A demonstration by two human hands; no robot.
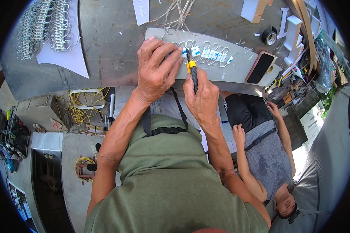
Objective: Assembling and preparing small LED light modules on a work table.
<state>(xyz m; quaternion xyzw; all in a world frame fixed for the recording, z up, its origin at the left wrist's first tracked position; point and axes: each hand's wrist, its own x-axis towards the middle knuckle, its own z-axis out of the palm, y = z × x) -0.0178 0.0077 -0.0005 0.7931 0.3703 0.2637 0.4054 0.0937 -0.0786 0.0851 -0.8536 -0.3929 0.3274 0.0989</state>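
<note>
A chain of small modules [195, 51], backed with white and blue adhesive pads and linked by looped wires, lies over a pale curved panel [237, 72]. The curled fingers of my left hand [157, 66] press on the left part of this module strip. In my right hand [202, 95] is a yellow and black utility knife [192, 72], its tip at the pads right beside my left fingertips. What the left fingertips cover underneath is hidden. Several more pads of the chain [216, 55] stretch to the right, and one small white and blue piece [230, 59] lies at the end.
A phone [259, 67] and a black tape roll [269, 36] lie to the right. Loose wires [179, 15] reach in from the far edge. Wired module strips [60, 27] rest on a white sheet [72, 62] at left. Another person [266, 151] is close on my right.
</note>
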